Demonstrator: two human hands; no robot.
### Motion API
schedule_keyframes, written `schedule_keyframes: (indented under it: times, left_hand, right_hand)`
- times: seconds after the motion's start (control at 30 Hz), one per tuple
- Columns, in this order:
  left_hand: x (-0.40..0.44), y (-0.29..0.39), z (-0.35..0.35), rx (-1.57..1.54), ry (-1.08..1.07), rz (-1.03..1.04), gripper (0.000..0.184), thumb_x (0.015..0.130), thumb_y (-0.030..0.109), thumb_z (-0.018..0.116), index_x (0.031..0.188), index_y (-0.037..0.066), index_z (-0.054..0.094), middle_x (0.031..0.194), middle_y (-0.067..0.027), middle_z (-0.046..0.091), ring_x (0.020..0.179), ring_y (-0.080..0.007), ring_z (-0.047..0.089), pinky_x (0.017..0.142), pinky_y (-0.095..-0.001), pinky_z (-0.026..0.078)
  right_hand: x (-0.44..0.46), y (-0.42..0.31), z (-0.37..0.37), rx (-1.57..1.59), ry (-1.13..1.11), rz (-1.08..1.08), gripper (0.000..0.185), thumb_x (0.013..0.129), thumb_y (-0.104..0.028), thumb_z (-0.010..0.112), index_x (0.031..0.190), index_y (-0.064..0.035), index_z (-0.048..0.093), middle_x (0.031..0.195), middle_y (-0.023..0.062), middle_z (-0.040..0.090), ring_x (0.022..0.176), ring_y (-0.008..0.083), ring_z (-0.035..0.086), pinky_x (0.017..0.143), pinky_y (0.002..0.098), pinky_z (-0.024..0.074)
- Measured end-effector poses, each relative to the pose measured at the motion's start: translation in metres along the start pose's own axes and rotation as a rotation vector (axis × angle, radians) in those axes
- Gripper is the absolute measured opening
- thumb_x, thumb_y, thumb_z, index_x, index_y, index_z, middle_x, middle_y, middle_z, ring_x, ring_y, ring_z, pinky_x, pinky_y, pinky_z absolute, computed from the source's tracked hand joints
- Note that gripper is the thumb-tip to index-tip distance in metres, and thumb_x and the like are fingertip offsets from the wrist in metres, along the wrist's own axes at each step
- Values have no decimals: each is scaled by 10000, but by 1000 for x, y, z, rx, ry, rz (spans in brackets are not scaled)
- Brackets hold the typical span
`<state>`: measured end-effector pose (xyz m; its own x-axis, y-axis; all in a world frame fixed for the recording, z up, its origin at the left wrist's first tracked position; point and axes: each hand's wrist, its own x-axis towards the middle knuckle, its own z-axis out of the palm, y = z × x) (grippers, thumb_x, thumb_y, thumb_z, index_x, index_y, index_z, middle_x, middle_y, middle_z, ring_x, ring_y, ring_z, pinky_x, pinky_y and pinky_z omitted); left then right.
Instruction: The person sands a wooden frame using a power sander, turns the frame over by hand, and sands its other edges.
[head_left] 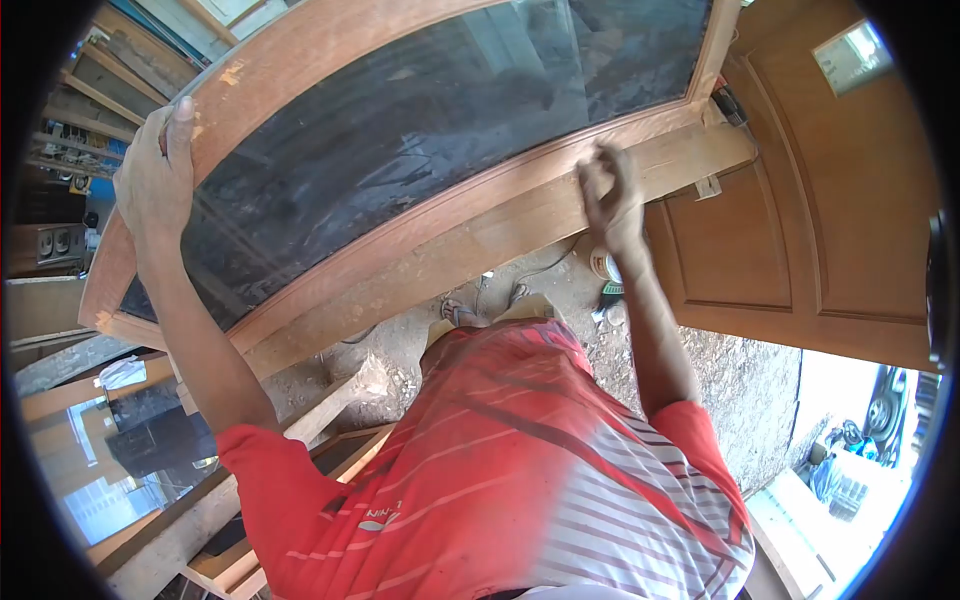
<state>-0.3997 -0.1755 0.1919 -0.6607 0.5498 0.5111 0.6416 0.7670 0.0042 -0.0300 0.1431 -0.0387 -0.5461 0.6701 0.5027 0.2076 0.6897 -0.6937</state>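
Observation:
A large arched wooden window frame (pixel 300 82) with a dark glass pane (pixel 420 140) lies across a wooden beam (pixel 480 235) in front of me. My left hand (pixel 160 175) grips the curved outer edge at the upper left, thumb on top and fingers over the far side. Above the straight lower rail, toward the right, my right hand (pixel 612 200) is curled, thumb and fingers bent toward each other. It is slightly blurred, and whatever it pinches, if anything, is too small to see. Whether it touches the rail I cannot tell.
A panelled wooden door (pixel 840 200) stands at the right. Lumber (pixel 330 405) and a framed glass panel (pixel 90 470) lie at the lower left. A white tub (pixel 604 265) sits on the debris-strewn floor (pixel 720 370). Shelves with wood pieces (pixel 110 85) fill the far left.

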Motion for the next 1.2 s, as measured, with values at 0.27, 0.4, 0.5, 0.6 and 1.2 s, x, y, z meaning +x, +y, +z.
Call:
schedule_keyframes:
  times: [0.27, 0.4, 0.5, 0.6, 1.2]
  left_hand:
    - [49, -26, 54, -82, -168, -133, 782, 1065, 732, 333, 1312, 97, 718, 1296, -221, 715, 1261, -461, 623, 1062, -506, 476]
    - [72, -41, 89, -113, -243, -150, 820, 1053, 750, 343, 1374, 83, 696, 1323, -235, 708, 1297, -475, 606, 1099, -505, 454]
    - [100, -71, 137, -127, -310, -65, 858, 1049, 755, 355, 1400, 41, 679, 1334, -274, 695, 1322, -478, 596, 1119, -501, 443]
    - [108, -91, 179, -192, -363, 33, 898, 1047, 756, 373, 1385, -18, 677, 1346, -307, 679, 1338, -468, 598, 1127, -500, 440]
    - [1, -140, 269, -439, -726, -216, 863, 1050, 714, 461, 1203, -91, 732, 1105, -343, 729, 1110, -441, 706, 943, -492, 503]
  right_hand:
    - [-122, -8, 34, -6, -275, 134, 640, 869, -178, 818, 1422, -19, 537, 1396, 234, 562, 1219, 449, 611, 1016, 491, 550]
    - [-123, -10, 28, -59, -290, 135, 719, 865, -246, 840, 1466, -26, 513, 1411, 246, 552, 1229, 451, 606, 1036, 493, 540]
    - [-116, -20, 33, -138, -315, 109, 743, 884, -294, 835, 1493, -39, 496, 1446, 236, 530, 1256, 435, 592, 1045, 497, 527]
    - [-112, -40, 57, -159, -259, 173, 780, 884, -390, 826, 1511, -64, 494, 1464, 205, 522, 1326, 408, 548, 1090, 509, 483]
    - [-95, -59, 121, -187, -166, 182, 715, 857, -281, 828, 1481, -92, 533, 1471, 184, 516, 1337, 401, 523, 1104, 524, 449]
